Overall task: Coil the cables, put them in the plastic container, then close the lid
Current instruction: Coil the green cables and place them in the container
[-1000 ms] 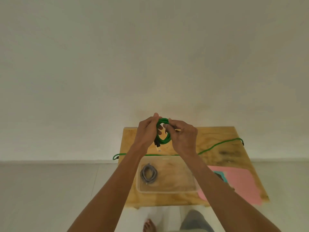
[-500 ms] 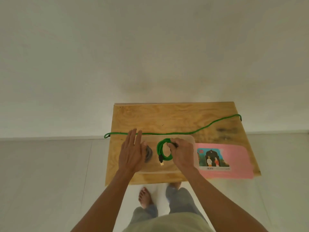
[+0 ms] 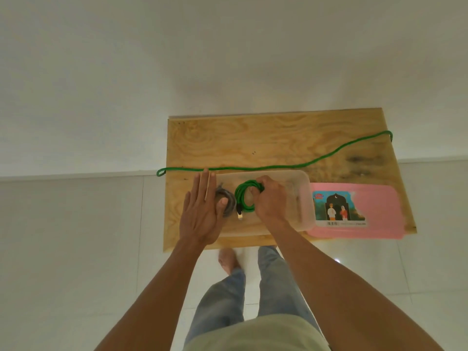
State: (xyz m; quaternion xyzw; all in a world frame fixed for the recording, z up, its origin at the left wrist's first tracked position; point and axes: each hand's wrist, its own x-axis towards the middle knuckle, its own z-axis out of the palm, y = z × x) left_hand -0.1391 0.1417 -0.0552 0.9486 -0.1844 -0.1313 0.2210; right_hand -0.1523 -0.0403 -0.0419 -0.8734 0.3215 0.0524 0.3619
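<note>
Your wooden table (image 3: pixel 253 138) has bare board along its far half, crossed only by the long green cable (image 3: pixel 278 166) that runs edge to edge and droops off both the left and right sides. The clear plastic container (image 3: pixel 298 198) sits toward the near edge, with the pink lid (image 3: pixel 374 211) lying flat just right of it. Your right hand (image 3: pixel 269 198) is curled around the coiled green cable (image 3: pixel 244 197), holding it inside the container. Your left hand (image 3: pixel 202 211) is flat, fingers straight, over the container's left end, half covering the grey coiled cable (image 3: pixel 228 201). Whether that palm touches the rim, you can't tell.
</note>
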